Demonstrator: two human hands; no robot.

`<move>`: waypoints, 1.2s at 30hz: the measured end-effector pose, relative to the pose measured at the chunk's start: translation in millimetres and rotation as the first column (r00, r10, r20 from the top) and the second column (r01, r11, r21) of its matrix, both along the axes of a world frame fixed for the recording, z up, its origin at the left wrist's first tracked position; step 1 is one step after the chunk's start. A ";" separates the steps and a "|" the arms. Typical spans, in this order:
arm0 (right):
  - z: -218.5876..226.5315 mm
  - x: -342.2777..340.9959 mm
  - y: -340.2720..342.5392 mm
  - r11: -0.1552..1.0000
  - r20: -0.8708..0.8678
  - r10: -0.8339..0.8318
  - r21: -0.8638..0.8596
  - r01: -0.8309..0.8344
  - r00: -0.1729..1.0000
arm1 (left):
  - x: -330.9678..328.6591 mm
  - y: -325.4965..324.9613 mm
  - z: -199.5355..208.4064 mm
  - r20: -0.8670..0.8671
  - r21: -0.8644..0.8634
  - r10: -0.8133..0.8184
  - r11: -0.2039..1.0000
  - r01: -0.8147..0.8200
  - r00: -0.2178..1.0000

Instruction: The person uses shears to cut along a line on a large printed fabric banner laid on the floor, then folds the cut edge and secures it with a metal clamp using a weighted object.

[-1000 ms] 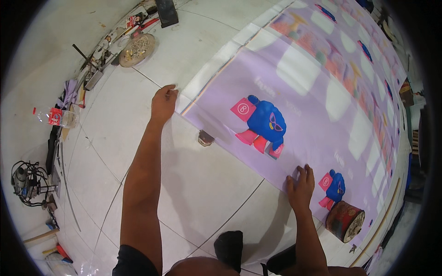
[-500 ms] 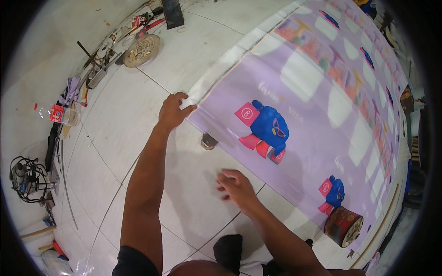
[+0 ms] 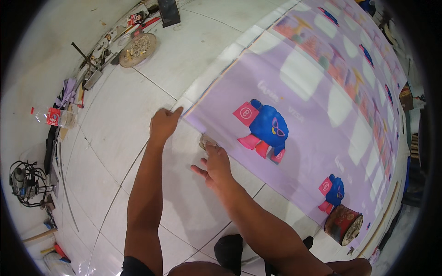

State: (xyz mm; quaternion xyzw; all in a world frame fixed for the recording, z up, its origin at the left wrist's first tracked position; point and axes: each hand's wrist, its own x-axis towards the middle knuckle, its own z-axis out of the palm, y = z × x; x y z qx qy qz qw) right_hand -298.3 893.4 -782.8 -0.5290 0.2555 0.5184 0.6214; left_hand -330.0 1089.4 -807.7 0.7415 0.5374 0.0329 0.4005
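Observation:
A large lilac printed sheet (image 3: pixel 258 168) with blue cartoon figures spreads over the floor. At its near left corner my left hand (image 3: pixel 163 125) is closed, thumb and finger at the white margin, pinching the edge. My right hand (image 3: pixel 217 163) reaches to the near edge of the sheet, its fingertips on a small greyish-brown block (image 3: pixel 203 139). Part of that block is hidden by my fingers, and its kind cannot be made out. The other fingers of this hand are bent and apart. A rusty red can (image 3: pixel 343 225) lies on the near right edge of the sheet.
Along the wall at left are a plastic bottle (image 3: pixel 61 117), a tangle of black cable (image 3: pixel 27 181) and assorted tools. A round dish of small bits (image 3: pixel 139 49) and a dark upright box (image 3: pixel 169 13) stand farther back. Long strips (image 3: pixel 382 221) lie beyond the can.
My right hand has moved forward and left from over the bare tiles to the small block. My left hand has shifted down and left, and the sheet's corner has moved left with it.

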 end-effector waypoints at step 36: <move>-36.7 -16.6 15.8 0.941 -0.102 -0.226 0.234 0.244 0.969 | 9.3 -13.4 -14.4 0.186 -0.206 0.136 0.974 -0.097 0.973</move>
